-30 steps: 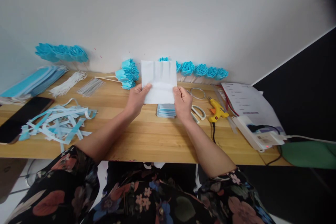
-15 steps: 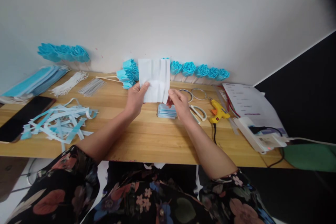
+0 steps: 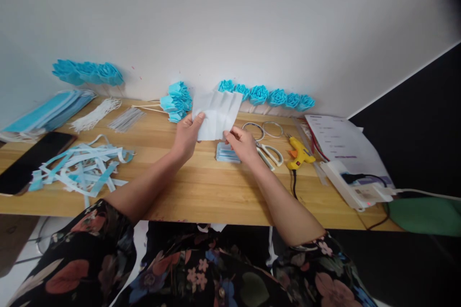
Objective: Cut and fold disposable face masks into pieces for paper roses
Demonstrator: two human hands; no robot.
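A creased white sheet (image 3: pixel 215 112), like fabric cut from a face mask, is held up above the table between both hands. My left hand (image 3: pixel 189 133) pinches its lower left side, thumb on the near face. Its lower right corner is gripped by my right hand (image 3: pixel 242 143), closed with thumb and fingers together. Just below lies a small stack of light blue pieces (image 3: pixel 226 153), partly hidden by the right hand. Scissors (image 3: pixel 271 156) with white handles rest beside that hand. Behind the sheet are blue fabric flowers (image 3: pixel 177 100) on sticks.
A yellow glue gun (image 3: pixel 300 152) and a power strip (image 3: pixel 340 182) lie at right, near printed papers (image 3: pixel 342 139). At left are a phone (image 3: pixel 38 160), blue and white strips (image 3: pixel 81 165), face masks (image 3: pixel 54 110), white cords (image 3: pixel 97 112) and thin strips (image 3: pixel 127 119). More blue flowers (image 3: pixel 259 94) lean on the wall.
My right hand has moved slightly left and down with the sheet's corner. The sheet has skewed and folded, its top edge leaning right, so another flower behind it shows.
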